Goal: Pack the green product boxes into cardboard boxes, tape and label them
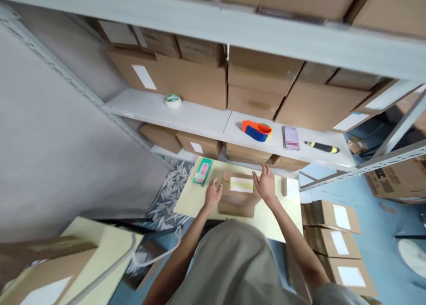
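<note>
Grey metal shelving (203, 118) packed with cardboard cartons (196, 81) runs across the back, with a pale yellow bench (189, 198) right below it and blue floor (379, 220) off to the right. Sitting on the bench is a brown cardboard box (234, 199), and it's between both hands. Left hand (213, 193) is open at the box's left side, thumb apart from the fingers, not gripping anything; can't tell if it's actually touching. Right hand (266, 183) is open too, thumb and fingers apart, over by the right edge, and contact's just as hard to call. White label (241, 184) on top of the box has a yellowish tint across it, but no readable writing. Green item (202, 171) with a pink patch lies near the left hand. Up on the shelf: tape roll (172, 101), orange-and-blue thing (257, 130), blurred-out purple pack (291, 138) and a black-and-yellow cutter (321, 147). Can't make out any brands, fwiw.
</note>
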{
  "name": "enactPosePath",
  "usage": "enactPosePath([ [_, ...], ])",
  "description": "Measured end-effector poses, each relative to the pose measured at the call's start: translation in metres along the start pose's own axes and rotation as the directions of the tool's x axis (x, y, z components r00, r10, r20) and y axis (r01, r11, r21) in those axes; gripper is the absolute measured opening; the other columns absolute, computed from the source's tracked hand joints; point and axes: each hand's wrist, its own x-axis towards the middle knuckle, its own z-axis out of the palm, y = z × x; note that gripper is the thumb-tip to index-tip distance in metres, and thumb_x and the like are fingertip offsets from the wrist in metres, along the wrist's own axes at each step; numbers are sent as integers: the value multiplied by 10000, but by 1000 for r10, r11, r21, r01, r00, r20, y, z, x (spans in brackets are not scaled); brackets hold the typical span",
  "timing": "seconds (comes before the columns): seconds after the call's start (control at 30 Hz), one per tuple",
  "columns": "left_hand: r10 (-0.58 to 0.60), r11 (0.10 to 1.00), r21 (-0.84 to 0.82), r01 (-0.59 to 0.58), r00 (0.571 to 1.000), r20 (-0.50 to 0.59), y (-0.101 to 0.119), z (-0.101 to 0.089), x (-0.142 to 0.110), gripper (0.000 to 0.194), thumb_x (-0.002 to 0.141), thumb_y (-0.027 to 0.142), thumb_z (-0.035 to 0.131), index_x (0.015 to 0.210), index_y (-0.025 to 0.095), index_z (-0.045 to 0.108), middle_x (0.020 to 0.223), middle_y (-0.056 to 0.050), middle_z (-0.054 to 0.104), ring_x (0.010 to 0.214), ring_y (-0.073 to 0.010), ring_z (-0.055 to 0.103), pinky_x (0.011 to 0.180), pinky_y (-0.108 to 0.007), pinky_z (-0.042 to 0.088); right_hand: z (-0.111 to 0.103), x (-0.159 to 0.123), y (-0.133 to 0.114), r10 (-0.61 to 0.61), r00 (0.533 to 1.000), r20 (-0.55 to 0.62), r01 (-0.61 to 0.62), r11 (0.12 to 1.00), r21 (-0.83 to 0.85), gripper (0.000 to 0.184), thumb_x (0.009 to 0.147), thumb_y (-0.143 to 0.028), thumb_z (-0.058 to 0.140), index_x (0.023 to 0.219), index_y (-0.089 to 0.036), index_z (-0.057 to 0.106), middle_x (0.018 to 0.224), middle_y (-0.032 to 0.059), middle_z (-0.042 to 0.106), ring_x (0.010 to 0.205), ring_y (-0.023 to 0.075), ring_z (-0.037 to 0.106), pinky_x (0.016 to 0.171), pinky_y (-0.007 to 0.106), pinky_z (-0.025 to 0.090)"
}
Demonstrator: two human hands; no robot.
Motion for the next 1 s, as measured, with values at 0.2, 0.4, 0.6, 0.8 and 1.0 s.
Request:
enactPosePath([
  [0.2, -79, 985, 160, 61, 991, 107, 0, 18, -33, 593, 888, 546, 812, 1334, 170, 708, 1370, -233, 762, 1314, -400, 722, 1130, -503, 546, 82, -95, 15, 250, 941, 228, -278, 956, 98, 1155, 996, -810, 528, 1713, 50, 244, 1812, 369, 211, 1689, 460, 307, 1296, 528, 402],
  [0.4, -45, 986, 167, 25, 992, 119, -5, 15, -36, 418, 897, 520, 787, 1162, 198, 765, 1153, -173, 824, 1131, -351, 769, 987, -425, 573, 76, -98, 29, 420, 849, 320, -490, 853, 180, 924, 1097, -683, 364, 1694, 21, 320, 1399, 321, 728, 1257, 411, 748, 1026, 423, 568],
  [0.6, -84, 996, 50, 75, 969, 234, -8, -3, -20, 338, 931, 539, 681, 958, 214, 772, 922, -49, 827, 938, -250, 765, 846, -317, 568, 52, -97, 53, 285, 886, 366, -415, 840, 350, 756, 1136, -638, 205, 1441, -133, 678, 1077, 154, 820, 989, 294, 758, 865, 302, 549],
  [0.8, 12, 999, -37, -4, 978, 210, 3, -21, -19, 401, 958, 552, 676, 1076, 195, 814, 1097, -85, 851, 1087, -279, 774, 958, -365, 606, 20, -97, 47, 277, 920, 276, -385, 765, 517, 571, 1090, -484, 448, 1500, -176, 700, 1441, 164, 739, 1323, 315, 667, 1041, 389, 585],
  [1.0, 46, 997, -74, -32, 980, 195, -3, -37, -10, 320, 916, 465, 762, 1074, 194, 827, 1207, -120, 828, 1100, -259, 790, 973, -377, 647, 23, -112, 58, 284, 955, 89, -280, 754, 594, 506, 1001, -401, 594, 1439, -215, 769, 1399, 148, 734, 1166, 296, 719, 1033, 454, 624],
])
